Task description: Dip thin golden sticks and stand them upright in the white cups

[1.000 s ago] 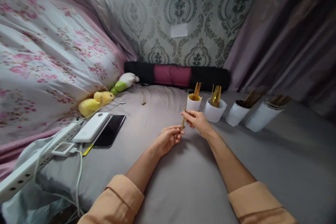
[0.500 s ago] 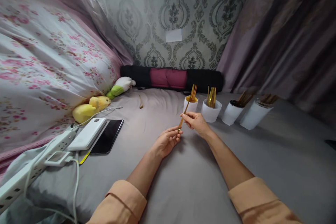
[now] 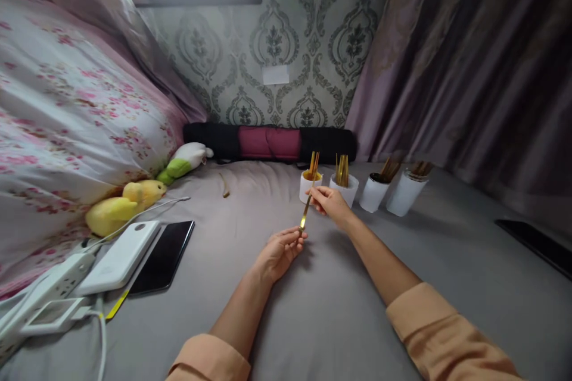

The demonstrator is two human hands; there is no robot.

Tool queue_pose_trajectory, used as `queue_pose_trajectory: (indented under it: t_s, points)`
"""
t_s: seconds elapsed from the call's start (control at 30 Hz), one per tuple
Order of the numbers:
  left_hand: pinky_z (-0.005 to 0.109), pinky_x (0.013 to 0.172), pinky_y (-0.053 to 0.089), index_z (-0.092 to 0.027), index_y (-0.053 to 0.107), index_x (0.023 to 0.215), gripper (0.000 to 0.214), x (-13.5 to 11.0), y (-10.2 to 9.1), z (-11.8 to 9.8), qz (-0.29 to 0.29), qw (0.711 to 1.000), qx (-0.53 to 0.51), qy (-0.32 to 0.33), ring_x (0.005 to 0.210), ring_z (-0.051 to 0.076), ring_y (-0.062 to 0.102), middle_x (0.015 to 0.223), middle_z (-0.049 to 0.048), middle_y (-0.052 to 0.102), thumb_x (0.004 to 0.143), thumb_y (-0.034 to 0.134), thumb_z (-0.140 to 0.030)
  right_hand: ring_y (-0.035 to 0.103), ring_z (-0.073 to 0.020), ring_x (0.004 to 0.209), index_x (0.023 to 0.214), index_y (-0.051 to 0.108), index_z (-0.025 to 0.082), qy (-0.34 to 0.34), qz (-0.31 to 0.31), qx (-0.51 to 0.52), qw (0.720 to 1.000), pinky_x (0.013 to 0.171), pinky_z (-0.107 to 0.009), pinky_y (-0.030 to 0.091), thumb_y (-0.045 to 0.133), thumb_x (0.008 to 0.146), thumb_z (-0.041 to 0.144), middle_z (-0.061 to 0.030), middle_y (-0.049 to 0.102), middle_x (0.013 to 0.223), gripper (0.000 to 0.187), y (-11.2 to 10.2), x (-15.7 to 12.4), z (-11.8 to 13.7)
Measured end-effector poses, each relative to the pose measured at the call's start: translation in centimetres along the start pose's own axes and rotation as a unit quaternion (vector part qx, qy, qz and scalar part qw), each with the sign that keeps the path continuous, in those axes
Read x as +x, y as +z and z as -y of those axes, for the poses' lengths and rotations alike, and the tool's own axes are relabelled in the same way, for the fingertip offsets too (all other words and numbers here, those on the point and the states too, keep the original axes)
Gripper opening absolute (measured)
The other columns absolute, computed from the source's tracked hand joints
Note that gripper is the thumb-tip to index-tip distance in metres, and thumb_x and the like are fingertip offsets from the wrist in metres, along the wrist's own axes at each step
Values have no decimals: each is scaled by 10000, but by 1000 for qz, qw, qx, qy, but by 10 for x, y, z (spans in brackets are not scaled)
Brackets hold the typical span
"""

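My left hand (image 3: 280, 255) pinches the lower end of a thin, shiny gold strip (image 3: 305, 214), where a small folded or knotted bit shows at the fingertips. Higher up the same strip, my right hand (image 3: 331, 203) grips it between thumb and fingers, so it slants upward between both hands. Just beyond the right hand stand a white-wrapped cup with a yellow rim (image 3: 305, 191) and a wider white cup (image 3: 351, 189), both with gold strips sticking out. Farther right are a dark-rimmed white cup (image 3: 372, 197) and a tilted white-wrapped jar (image 3: 404, 197), holding darker-looking strips.
A loose curved strip (image 3: 225, 194) lies on the grey sheet (image 3: 232, 250). To the left are a black phone (image 3: 164, 257), a white power bank (image 3: 117, 257), a power strip (image 3: 49, 297) with cables and plush toys (image 3: 127, 205). A dark flat object (image 3: 538, 244) lies at right.
The whole view has shifted, with the scene lower and farther left. Both hands still hold the gold strip, whose lower part now catches the light. More of the dark object at right shows.
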State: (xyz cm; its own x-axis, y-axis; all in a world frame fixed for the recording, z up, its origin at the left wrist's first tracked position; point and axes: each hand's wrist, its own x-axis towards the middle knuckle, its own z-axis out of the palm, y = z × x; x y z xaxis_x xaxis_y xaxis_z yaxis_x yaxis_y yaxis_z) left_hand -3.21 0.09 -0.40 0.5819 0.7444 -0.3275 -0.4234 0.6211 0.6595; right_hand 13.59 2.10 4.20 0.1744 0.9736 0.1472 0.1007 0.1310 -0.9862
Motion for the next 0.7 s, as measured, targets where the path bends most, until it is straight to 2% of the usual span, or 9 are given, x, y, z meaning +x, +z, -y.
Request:
queue_pose_trajectory:
  t_s: [0.37, 0.7]
  points:
    - [156, 567, 477, -49, 565, 874, 146, -3, 4, 0, -1, 1000, -2, -14, 595, 69, 565, 792, 108, 620, 731, 567, -19, 382, -35, 364, 744, 611, 139, -23, -85, -25, 996, 298, -159, 250, 566, 729, 478, 0, 531, 553, 343, -23, 17, 19]
    - [156, 569, 478, -48, 570, 881, 152, -2, 4, 1, 11, 1000, -2, -14, 596, 68, 567, 795, 105, 623, 730, 584, -40, 383, -26, 357, 720, 593, 127, -33, -100, -15, 994, 286, -152, 238, 616, 728, 362, 6, 542, 570, 235, -34, 26, 31]
